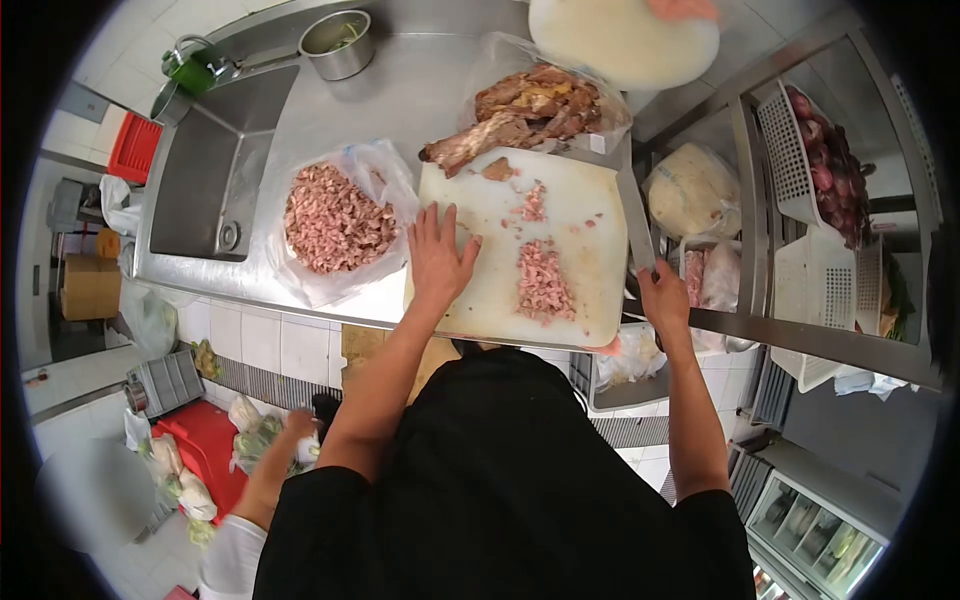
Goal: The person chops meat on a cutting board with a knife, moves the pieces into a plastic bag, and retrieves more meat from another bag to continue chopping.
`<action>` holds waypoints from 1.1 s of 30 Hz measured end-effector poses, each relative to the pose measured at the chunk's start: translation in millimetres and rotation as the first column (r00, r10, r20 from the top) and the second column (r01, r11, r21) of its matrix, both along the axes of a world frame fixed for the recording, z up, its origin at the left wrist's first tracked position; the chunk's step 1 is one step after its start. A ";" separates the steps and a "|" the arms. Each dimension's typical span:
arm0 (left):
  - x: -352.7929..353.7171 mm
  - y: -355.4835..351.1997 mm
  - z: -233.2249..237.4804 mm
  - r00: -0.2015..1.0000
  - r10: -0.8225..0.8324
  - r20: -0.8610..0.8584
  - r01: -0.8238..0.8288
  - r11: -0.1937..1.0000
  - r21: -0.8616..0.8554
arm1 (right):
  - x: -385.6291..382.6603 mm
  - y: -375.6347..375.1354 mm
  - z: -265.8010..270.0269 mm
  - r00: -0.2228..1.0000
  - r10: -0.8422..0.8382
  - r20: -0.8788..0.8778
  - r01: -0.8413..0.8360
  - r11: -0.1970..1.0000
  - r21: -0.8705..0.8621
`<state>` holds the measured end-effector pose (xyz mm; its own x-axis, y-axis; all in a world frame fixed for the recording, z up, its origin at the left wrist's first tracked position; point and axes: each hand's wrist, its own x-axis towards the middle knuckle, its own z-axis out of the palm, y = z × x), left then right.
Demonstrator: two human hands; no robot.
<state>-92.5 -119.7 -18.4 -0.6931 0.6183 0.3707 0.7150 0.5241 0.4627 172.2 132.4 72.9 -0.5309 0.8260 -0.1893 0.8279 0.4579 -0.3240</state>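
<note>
My left hand (440, 258) lies on the left side of a white cutting board (465, 315), fingers spread, with nothing in it. Just past the board's right edge, my right hand (664, 300) is closed around the handle of a knife (641, 225), its blade pointing away from me. On the board are a pile of diced pink meat (543, 282), a smaller scatter of diced bits (532, 202) and a brown meat piece (498, 169). Left of my left hand, a clear plastic bag (385, 175) is full of diced meat (335, 220).
Large browned meat pieces (545, 105) lie on plastic behind the board. A metal pot (337, 45) and a sink (215, 165) are at left. To the right, a rack holds a basket of red onions (825, 165). Another person's arm (280, 465) shows at lower left.
</note>
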 end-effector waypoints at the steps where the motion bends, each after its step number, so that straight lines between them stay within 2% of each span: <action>1: 9.1 8.8 -6.9 0.998 -0.053 0.029 0.055 0.994 -0.089 | 1.8 5.9 -10.4 0.999 0.041 0.035 -0.043 0.997 0.070; 2: 15.9 16.6 -13.4 0.993 -0.100 0.060 0.109 0.978 -0.177 | 3.7 13.5 -19.0 0.999 0.040 0.029 -0.041 0.997 0.064; 3: 24.3 20.9 -12.8 0.968 -0.244 0.062 0.250 0.962 -0.111 | -5.6 11.8 -17.0 0.994 0.090 0.067 -0.095 0.992 0.079; 4: 28.6 25.8 -3.3 0.969 -0.240 0.058 0.245 0.962 -0.124 | -15.3 11.2 -17.8 0.984 0.142 0.105 -0.152 0.984 0.089; 6: 34.7 31.2 13.7 0.836 -0.385 0.390 0.391 0.918 0.068 | -36.6 14.8 -26.3 0.979 0.202 0.030 -0.204 0.972 0.116; 7: 37.2 30.5 10.7 0.913 -0.264 0.312 0.251 0.965 0.082 | -50.7 13.5 -20.9 0.964 0.265 0.007 -0.264 0.957 0.122; 8: 34.6 28.8 8.4 0.915 -0.261 0.307 0.252 0.965 0.068 | -60.7 13.5 -18.8 0.945 0.326 -0.014 -0.321 0.938 0.133; 9: 26.4 24.6 3.8 0.945 -0.164 0.284 0.151 0.986 0.068 | -67.9 15.1 -26.5 0.945 0.326 -0.024 -0.321 0.939 0.127; 10: 19.2 20.7 2.1 0.964 -0.065 0.260 0.047 0.996 0.073 | -74.8 15.8 -36.8 0.911 0.412 -0.020 -0.403 0.899 0.168; 11: 14.8 15.9 -0.1 0.965 -0.060 0.255 0.044 0.997 0.065 | -76.3 17.4 -44.9 0.869 0.495 -0.010 -0.482 0.851 0.208; 12: 11.2 10.4 -1.7 0.975 -0.021 0.221 0.007 0.998 0.063 | -71.9 17.1 -43.8 0.867 0.499 -0.018 -0.485 0.850 0.204; 14: 8.5 6.7 -0.7 0.982 0.024 0.188 -0.036 0.998 0.060 | -56.1 11.5 -32.1 0.707 0.707 -0.005 -0.699 0.700 0.143; 15: 7.0 8.6 1.3 0.976 0.015 0.218 -0.029 0.998 0.063 | -46.9 15.6 -28.8 0.669 0.740 -0.071 -0.736 0.673 0.078; 16: 5.7 11.5 1.2 0.968 0.003 0.250 -0.020 0.998 0.067 | -37.9 18.7 -25.4 0.667 0.741 -0.070 -0.737 0.671 0.078; 17: 3.8 17.9 -0.1 0.968 0.001 0.252 -0.019 0.998 0.068 | -28.6 21.0 -22.3 0.662 0.734 -0.149 -0.739 0.673 0.031; 18: 1.9 26.0 -3.1 0.980 -0.021 0.198 0.014 0.999 0.033 | -18.8 22.1 -20.9 0.659 0.717 -0.225 -0.738 0.674 -0.015; 19: 3.3 32.8 -6.5 0.988 -0.047 0.144 0.048 0.999 -0.001 | -9.2 22.6 -21.8 0.666 0.712 -0.220 -0.733 0.680 -0.017; 20: 9.2 39.6 -10.5 0.987 -0.057 0.148 0.057 0.998 0.005 | -0.5 23.2 -22.9 0.746 0.624 -0.232 -0.638 0.770 0.016; 21: 15.7 48.6 -17.0 0.986 -0.118 0.122 0.127 0.989 -0.070 | 5.4 25.1 -22.6 0.814 0.525 -0.249 -0.530 0.846 0.051; 22: 22.3 57.4 -19.2 0.978 -0.185 0.099 0.199 0.969 -0.147 | 10.3 27.2 -20.3 0.823 0.514 -0.244 -0.517 0.854 0.056; 24: 39.7 65.2 -19.1 0.953 -0.277 0.124 0.296 0.939 -0.177 | 22.0 29.3 -15.5 0.953 0.292 -0.081 -0.284 0.953 0.102; 26: 51.5 66.9 -10.4 0.874 -0.430 0.225 0.467 0.871 -0.153 | 30.3 22.6 -21.7 0.970 0.242 -0.016 -0.238 0.962 0.130; 27: 50.9 64.4 -6.5 0.864 -0.449 0.227 0.486 0.861 -0.148 | 33.7 13.4 -26.3 0.972 0.233 0.038 -0.236 0.955 0.177; 28: 49.3 61.3 -3.0 0.795 -0.498 0.348 0.562 0.820 -0.111 | 37.1 2.8 -30.7 0.971 0.222 0.092 -0.237 0.946 0.222; 29: 47.9 56.6 0.2 0.707 -0.535 0.463 0.629 0.775 -0.064 | 40.1 -15.3 -37.1 0.971 0.231 0.062 -0.240 0.927 0.290; 30: 47.1 49.1 3.7 0.693 -0.548 0.469 0.643 0.763 -0.058 | 39.5 -36.4 -37.6 0.974 0.214 0.072 -0.225 0.931 0.288; 32: 40.6 31.4 7.2 0.849 -0.452 0.275 0.429 0.892 0.143 | 33.9 -77.3 -35.8 0.973 0.219 0.070 -0.229 0.956 0.183; 33: 28.6 20.2 -3.8 0.874 -0.418 0.246 0.401 0.908 0.119 | 30.3 -92.9 -29.9 0.976 0.203 0.082 -0.215 0.959 0.186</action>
